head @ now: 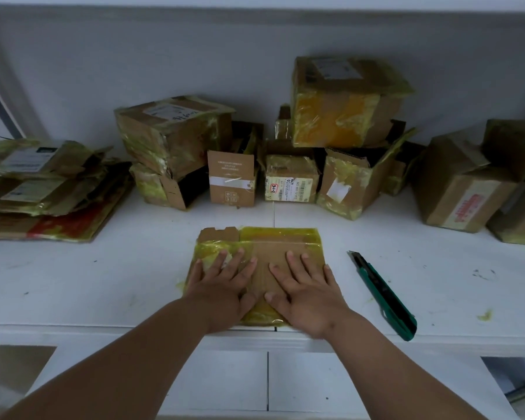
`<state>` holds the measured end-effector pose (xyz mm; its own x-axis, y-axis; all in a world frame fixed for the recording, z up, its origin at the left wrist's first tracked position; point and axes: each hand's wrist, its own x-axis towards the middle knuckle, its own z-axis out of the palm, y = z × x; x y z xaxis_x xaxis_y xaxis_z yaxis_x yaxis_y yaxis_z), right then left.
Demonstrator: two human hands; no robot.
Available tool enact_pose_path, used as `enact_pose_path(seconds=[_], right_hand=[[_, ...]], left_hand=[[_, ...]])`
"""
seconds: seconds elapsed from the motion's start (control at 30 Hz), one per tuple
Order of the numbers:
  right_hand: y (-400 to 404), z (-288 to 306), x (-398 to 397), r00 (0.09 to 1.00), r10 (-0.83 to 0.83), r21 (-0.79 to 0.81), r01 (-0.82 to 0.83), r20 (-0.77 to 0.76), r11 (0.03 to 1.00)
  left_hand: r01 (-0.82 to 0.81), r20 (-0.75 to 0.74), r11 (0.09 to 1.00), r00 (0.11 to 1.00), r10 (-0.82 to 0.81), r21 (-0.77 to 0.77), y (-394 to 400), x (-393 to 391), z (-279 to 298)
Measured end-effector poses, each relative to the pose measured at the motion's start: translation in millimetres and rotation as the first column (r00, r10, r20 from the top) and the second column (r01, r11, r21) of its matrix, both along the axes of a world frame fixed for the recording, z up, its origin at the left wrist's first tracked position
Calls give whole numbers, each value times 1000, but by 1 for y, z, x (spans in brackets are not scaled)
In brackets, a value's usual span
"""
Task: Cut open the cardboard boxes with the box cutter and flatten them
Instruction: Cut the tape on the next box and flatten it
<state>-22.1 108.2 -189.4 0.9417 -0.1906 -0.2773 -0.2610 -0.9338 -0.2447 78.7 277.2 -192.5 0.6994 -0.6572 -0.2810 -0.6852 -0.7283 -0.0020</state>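
— Where's the box?
— Flattened at the table [140,277] edge, left hand [225,286] and right hand [306,295] pressing flat, fingers straight, on the box [273,241].
— Cutter?
— The cutter [382,295] lies just right, untouched.

Matt brown cardboard box [281,262] under glossy yellow tape, scuffed white table [134,277], green plastic cutter [382,294]
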Motion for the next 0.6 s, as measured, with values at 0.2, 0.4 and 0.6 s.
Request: enact_pose_path(seconds=[0.2,0.4,0.6], right_hand=[[-11,3,-8,924,-347,251,301,162,920],[-20,16,-1,853,-491,518,344,177,783],[-35,25,-1,683,-730,765,457,25,453]], left_hand=[[19,-29,999,999,-20,-36,3,4,-2],[-29,-46,994,999,24,-103,5,0,4],[-91,-62,988,995,84,-128,5,-9,7]])
